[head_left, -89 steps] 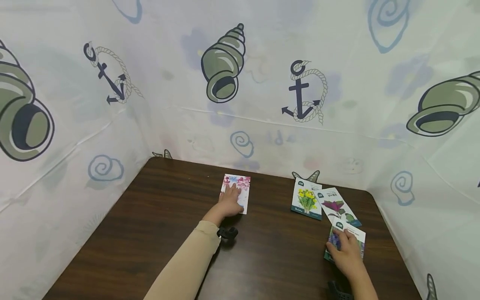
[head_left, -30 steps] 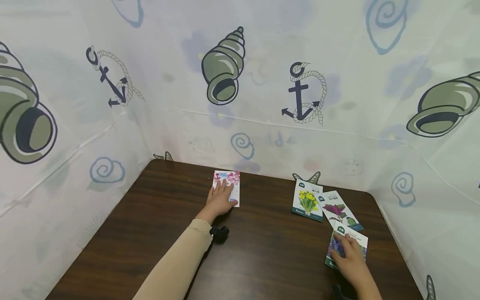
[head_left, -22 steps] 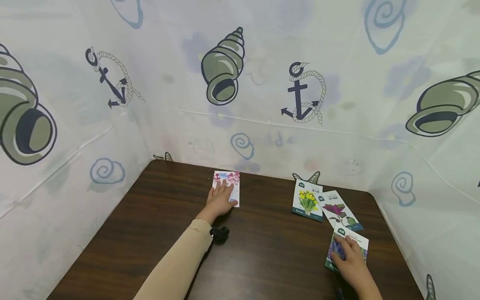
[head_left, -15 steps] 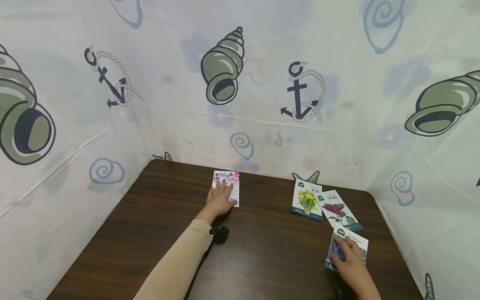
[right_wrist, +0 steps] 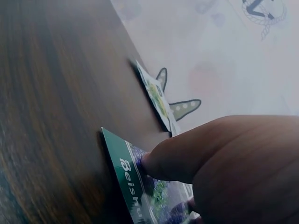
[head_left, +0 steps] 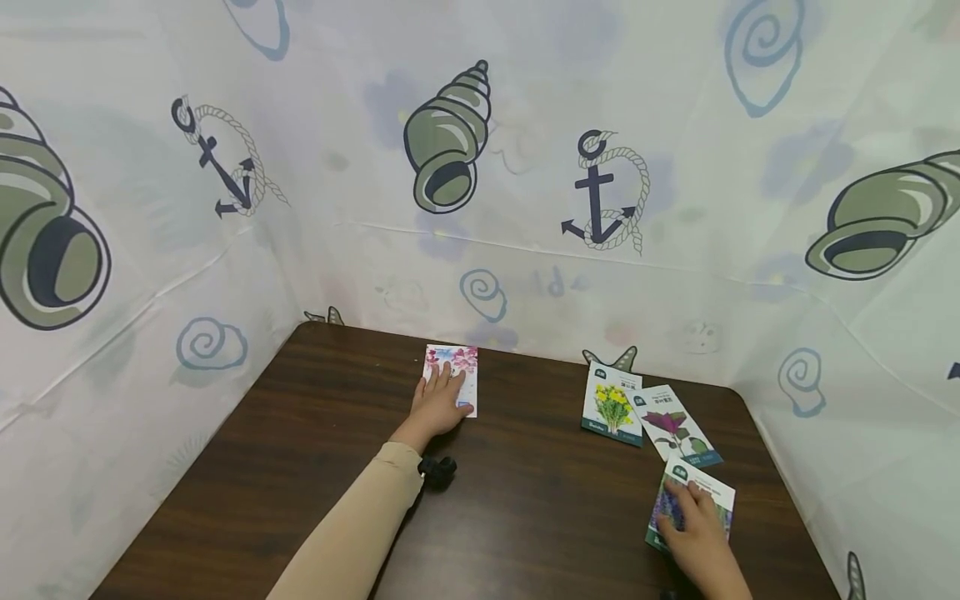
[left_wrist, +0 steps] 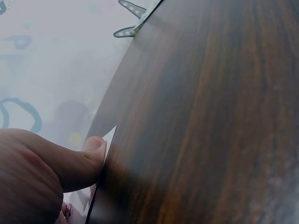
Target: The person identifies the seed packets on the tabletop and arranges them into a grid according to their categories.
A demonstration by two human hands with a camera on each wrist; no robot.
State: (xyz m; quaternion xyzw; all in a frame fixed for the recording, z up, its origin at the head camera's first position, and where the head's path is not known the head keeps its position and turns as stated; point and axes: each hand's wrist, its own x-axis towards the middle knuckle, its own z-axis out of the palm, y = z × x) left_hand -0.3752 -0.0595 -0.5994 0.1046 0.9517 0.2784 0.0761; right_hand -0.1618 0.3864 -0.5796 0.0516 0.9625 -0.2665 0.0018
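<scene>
In the head view my left hand (head_left: 437,407) rests with spread fingers on a white card with pink blossoms (head_left: 471,387), near the table's back edge. Its thumb lies at the card's side edge in the left wrist view. My right hand (head_left: 699,533) lies over a seed packet printed with purple flowers (head_left: 720,493), covering much of its picture. In the right wrist view the thumb presses on the front of this packet, above a green band (right_wrist: 124,177) with white lettering.
A packet with yellow flowers (head_left: 613,404) lies near the back edge of the dark wooden table (head_left: 517,500). A packet with a dark red flower (head_left: 671,425) overlaps it slightly and reaches the purple one. A patterned white cloth (head_left: 525,100) surrounds the table.
Since three seconds ago my left hand and the blossom card have shifted left. My right hand and the purple-flower packet have slid slightly toward me, uncovering more of the dark red flower packet's lower edge.
</scene>
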